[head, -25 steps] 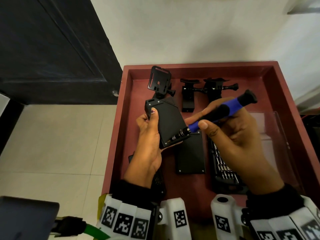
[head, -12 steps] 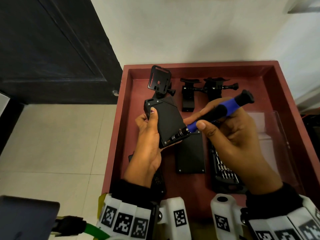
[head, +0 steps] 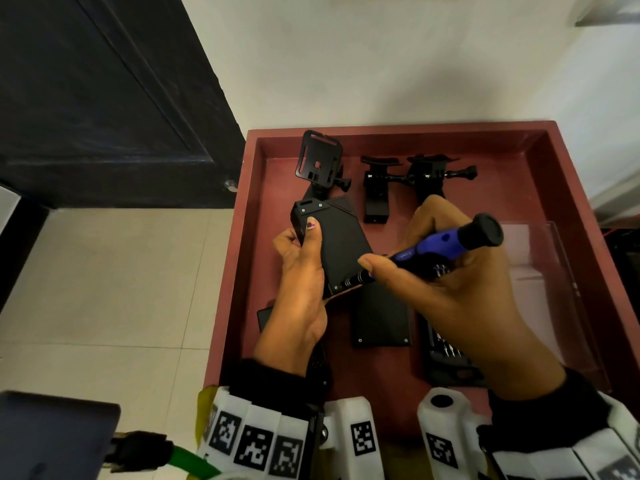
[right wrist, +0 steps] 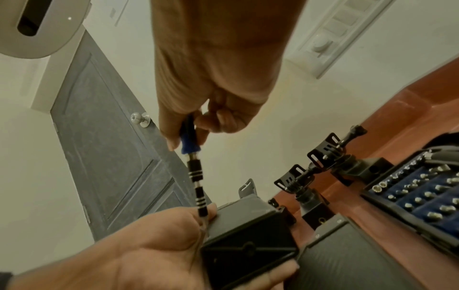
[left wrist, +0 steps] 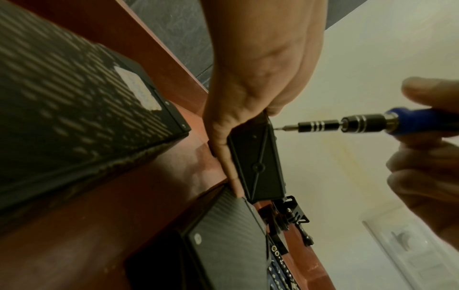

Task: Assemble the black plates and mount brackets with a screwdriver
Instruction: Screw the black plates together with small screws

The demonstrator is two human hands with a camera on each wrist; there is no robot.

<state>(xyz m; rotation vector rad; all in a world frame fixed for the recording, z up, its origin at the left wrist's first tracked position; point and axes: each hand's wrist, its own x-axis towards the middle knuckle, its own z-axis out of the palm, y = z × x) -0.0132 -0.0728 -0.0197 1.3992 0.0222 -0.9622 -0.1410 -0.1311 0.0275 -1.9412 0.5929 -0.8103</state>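
My left hand (head: 304, 258) grips a black plate assembly (head: 337, 244) above the red tray (head: 398, 128), thumb on its top face and fingers behind. In the left wrist view the black plate assembly (left wrist: 258, 162) shows its ribbed underside. My right hand (head: 446, 282) holds a blue-handled screwdriver (head: 446, 242), its bit set against the plate's near corner. The screwdriver (left wrist: 347, 124) tip meets the plate's edge in the left wrist view. The screwdriver (right wrist: 195, 176) shaft runs down past my left hand (right wrist: 139, 259). Another black plate (head: 381, 317) lies flat in the tray.
Black mount brackets (head: 419, 174) and a bracket frame (head: 318, 159) stand at the tray's back. An open bit set case (head: 446, 355) lies under my right wrist, its clear lid (head: 540, 271) to the right. A dark door (head: 104, 98) and tiled floor are left.
My right hand has turned the screwdriver slightly, its handle end dropping a little. The left hand and plate stay almost still.
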